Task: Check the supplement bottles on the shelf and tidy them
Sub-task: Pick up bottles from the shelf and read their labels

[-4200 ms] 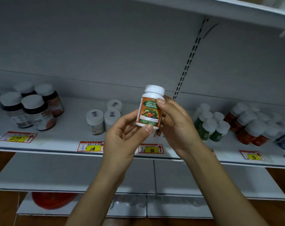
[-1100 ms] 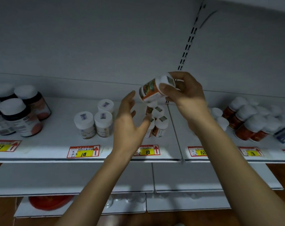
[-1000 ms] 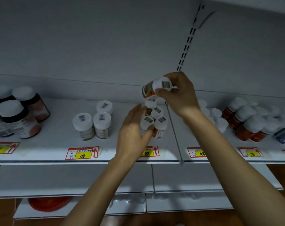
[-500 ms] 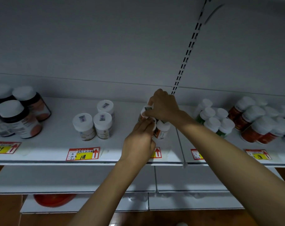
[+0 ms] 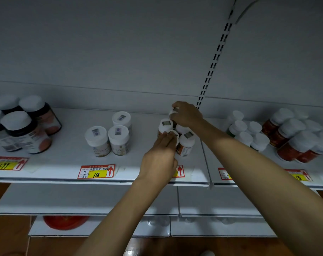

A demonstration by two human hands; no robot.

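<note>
A cluster of small orange-label bottles (image 5: 186, 143) with white caps stands mid-shelf (image 5: 64, 159). My right hand (image 5: 187, 115) reaches over the back of the cluster, fingers curled on the white cap of the orange-label bottle (image 5: 172, 112) set down at the rear; most of that bottle is hidden. My left hand (image 5: 159, 161) is at the front of the cluster, its straight fingers lying against the front-left bottle (image 5: 174, 136). Another bottle (image 5: 165, 125) stands upright between the two hands.
Three pale white-capped bottles (image 5: 109, 138) stand to the left, big dark bottles (image 5: 26, 130) further left. Green bottles (image 5: 247, 133) and red bottles (image 5: 293, 143) crowd the right. Price tags (image 5: 96, 171) line the shelf edge. A slotted upright (image 5: 212, 61) runs up the back wall.
My right hand brought the orange-label bottle down from the air and set it at the back of the cluster. My left hand moved forward onto the front bottles.
</note>
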